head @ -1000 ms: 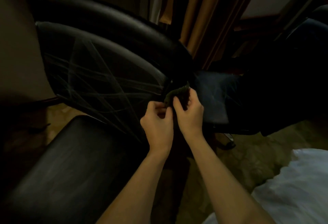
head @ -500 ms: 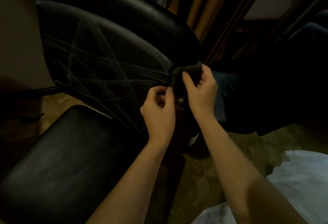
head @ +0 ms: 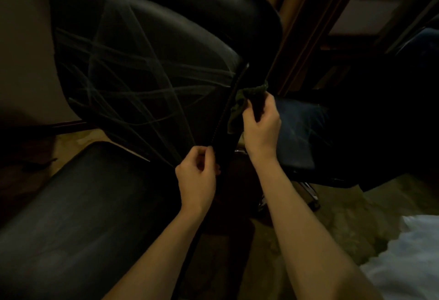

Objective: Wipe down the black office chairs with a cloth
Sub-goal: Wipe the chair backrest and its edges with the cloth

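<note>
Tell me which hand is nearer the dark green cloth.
Right. The right hand grips the cloth itself at the side edge of the chair backrest. The left hand is lower down, pinching the backrest's edge, apart from the cloth.

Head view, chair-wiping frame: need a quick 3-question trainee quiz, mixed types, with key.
1. True or false: the right hand grips the dark green cloth beside the right edge of the chair backrest.
2. Multiple choice: where is the left hand? A) flat on the chair seat B) at the lower right edge of the backrest, fingers curled C) on the floor
3. Fill in: the front of the backrest shows pale criss-cross ____ marks.

Key: 1 true; 2 B; 3 wipe (streak). Whether the left hand actually pinches the edge is too dark to tell.
</note>
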The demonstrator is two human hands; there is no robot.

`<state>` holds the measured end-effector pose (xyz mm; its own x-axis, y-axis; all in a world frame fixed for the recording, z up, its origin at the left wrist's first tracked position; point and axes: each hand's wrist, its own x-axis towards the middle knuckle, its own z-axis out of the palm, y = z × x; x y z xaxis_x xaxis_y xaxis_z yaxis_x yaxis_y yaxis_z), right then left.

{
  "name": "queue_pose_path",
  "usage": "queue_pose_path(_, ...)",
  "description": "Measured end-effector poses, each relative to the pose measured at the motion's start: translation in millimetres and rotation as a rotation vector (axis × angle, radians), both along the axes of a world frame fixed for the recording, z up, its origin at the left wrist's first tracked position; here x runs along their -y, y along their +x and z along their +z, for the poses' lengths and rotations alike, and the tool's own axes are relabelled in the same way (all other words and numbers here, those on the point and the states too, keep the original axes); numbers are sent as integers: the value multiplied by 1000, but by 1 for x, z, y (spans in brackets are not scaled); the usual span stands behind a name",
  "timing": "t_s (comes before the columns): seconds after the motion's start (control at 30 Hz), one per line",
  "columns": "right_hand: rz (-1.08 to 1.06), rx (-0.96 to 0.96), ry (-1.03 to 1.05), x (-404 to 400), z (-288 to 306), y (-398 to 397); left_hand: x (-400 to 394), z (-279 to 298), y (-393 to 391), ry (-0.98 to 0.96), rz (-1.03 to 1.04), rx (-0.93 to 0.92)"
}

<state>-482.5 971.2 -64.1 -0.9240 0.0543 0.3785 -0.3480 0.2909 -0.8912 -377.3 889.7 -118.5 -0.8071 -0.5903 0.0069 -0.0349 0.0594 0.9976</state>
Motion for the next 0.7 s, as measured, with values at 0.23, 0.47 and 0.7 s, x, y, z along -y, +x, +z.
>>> queue_pose_path(0.23,20,-24,87,-8,-60,8,-4,-58,6,-61,-43,-96)
queue_pose_path(0.47,15,-11,107,-9,-128,20,-8,-79,4,-203,-85,-258)
queue_pose_path(0.7,76,11,297,-19,-132,20,5,-116,12,-297,-53,-225)
